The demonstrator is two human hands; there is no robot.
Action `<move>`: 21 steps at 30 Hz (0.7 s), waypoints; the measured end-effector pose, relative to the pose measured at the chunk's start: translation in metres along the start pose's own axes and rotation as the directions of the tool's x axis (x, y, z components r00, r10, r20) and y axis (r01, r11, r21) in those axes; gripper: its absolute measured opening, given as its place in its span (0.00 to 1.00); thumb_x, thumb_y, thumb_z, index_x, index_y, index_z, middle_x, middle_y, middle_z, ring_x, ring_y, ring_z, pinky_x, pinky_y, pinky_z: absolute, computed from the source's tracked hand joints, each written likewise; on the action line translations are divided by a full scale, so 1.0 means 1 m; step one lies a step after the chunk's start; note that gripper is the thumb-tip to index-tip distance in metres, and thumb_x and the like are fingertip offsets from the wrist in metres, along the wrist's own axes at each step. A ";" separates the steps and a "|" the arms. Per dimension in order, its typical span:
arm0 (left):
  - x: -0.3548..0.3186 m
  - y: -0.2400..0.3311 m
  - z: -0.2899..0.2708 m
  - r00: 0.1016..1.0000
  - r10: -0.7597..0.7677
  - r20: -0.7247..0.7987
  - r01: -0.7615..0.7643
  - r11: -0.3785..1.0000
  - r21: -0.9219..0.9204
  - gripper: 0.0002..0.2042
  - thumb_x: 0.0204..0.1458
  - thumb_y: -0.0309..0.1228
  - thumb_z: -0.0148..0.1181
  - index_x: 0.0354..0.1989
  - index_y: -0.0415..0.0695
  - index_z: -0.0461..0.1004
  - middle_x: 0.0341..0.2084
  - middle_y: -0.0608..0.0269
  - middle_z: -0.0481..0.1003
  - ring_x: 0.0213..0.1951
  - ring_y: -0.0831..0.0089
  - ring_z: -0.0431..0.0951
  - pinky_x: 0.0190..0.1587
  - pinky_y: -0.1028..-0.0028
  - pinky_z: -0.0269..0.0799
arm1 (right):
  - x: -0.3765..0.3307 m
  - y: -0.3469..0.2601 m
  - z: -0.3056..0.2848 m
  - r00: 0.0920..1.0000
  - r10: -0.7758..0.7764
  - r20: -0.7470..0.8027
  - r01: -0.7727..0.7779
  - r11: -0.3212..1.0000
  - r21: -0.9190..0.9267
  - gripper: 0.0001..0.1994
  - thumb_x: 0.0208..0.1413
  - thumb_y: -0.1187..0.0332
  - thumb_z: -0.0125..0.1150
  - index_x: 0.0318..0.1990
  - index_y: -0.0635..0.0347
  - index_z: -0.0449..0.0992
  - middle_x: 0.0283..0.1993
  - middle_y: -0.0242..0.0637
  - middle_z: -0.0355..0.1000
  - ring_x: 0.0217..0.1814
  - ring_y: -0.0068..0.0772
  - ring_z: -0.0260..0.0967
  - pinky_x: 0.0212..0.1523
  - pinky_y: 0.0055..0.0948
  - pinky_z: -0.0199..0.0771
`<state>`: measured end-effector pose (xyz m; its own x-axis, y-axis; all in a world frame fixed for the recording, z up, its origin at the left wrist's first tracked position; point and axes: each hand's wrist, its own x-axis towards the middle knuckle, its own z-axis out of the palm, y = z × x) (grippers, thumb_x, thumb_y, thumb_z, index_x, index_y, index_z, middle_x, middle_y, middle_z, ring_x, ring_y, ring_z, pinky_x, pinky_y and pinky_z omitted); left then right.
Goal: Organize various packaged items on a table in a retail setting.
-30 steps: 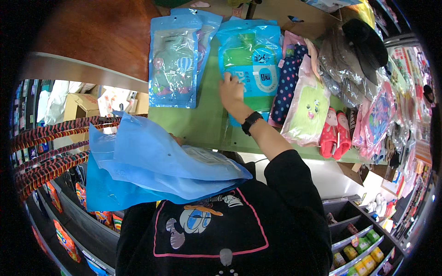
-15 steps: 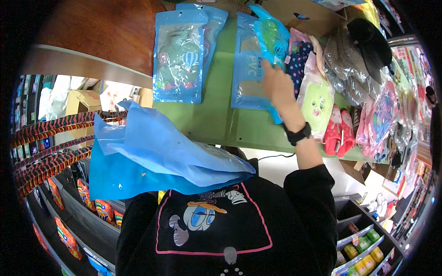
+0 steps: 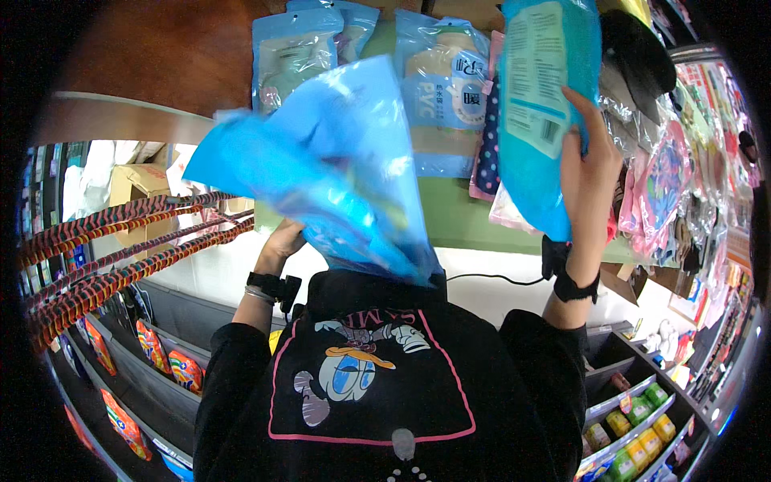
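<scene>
My right hand [image 3: 593,157] grips a blue plastic pouch [image 3: 526,173] by its right edge and holds it raised over the green table [image 3: 450,213]. A pale printed label with a barcode faces me. My left hand [image 3: 283,239] holds several blue plastic pouches [image 3: 321,181], bent and partly blurred, in front of my chest; they hide most of its fingers. Between the two hands lies a blue-and-clear pouch [image 3: 446,96] with a beige hot water bottle in it. Farther left is a similar pouch [image 3: 297,52] with a greenish hot water bottle, partly covered by the held ones.
Pink and clear bagged goods [image 3: 662,193] and a black cap [image 3: 638,64] crowd the right side. A brown wooden board [image 3: 169,56] stands at far left, above striped cords [image 3: 120,241]. Shelves with orange packets [image 3: 152,345] and small yellow boxes [image 3: 642,450] flank me below.
My right hand has lifted the blue pouch off the table and moved right with it. The pouches in my left hand have swung up and right, bringing that hand into view.
</scene>
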<state>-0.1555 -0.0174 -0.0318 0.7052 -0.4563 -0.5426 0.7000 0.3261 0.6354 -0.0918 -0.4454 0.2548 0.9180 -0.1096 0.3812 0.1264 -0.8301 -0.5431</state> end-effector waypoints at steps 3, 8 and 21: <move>0.004 0.028 0.058 0.986 -0.065 -0.157 0.054 0.996 -0.075 0.23 0.49 0.35 0.58 0.52 0.42 0.60 0.48 0.56 0.66 0.47 0.66 0.69 0.50 0.64 0.66 | -0.017 -0.001 -0.013 0.990 -0.112 -0.081 0.107 0.992 -0.063 0.21 0.42 0.83 0.44 0.46 0.55 0.70 0.31 0.45 0.66 0.22 0.36 0.63 0.28 0.29 0.65; 0.029 0.040 0.083 0.909 -0.114 -0.402 0.102 0.994 -0.050 0.22 0.46 0.34 0.61 0.49 0.42 0.63 0.40 0.55 0.71 0.39 0.63 0.74 0.39 0.60 0.73 | -0.041 -0.001 -0.018 0.998 0.056 0.006 -0.056 0.993 -0.108 0.23 0.43 0.83 0.44 0.48 0.52 0.70 0.37 0.46 0.67 0.27 0.40 0.67 0.30 0.30 0.67; 0.031 0.047 0.084 0.919 -0.242 -0.312 0.217 0.970 -0.113 0.20 0.46 0.39 0.61 0.42 0.39 0.68 0.37 0.56 0.74 0.36 0.64 0.76 0.38 0.66 0.73 | -0.127 -0.109 0.078 0.967 -0.118 0.227 0.206 0.886 -0.416 0.25 0.39 0.77 0.51 0.50 0.52 0.68 0.52 0.51 0.63 0.19 0.29 0.69 0.19 0.23 0.69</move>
<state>-0.1101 -0.0856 0.0268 0.5141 -0.2395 -0.8236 0.8443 0.3105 0.4367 -0.1925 -0.2986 0.2069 0.9578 0.1161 0.2630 0.1446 -0.9853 -0.0914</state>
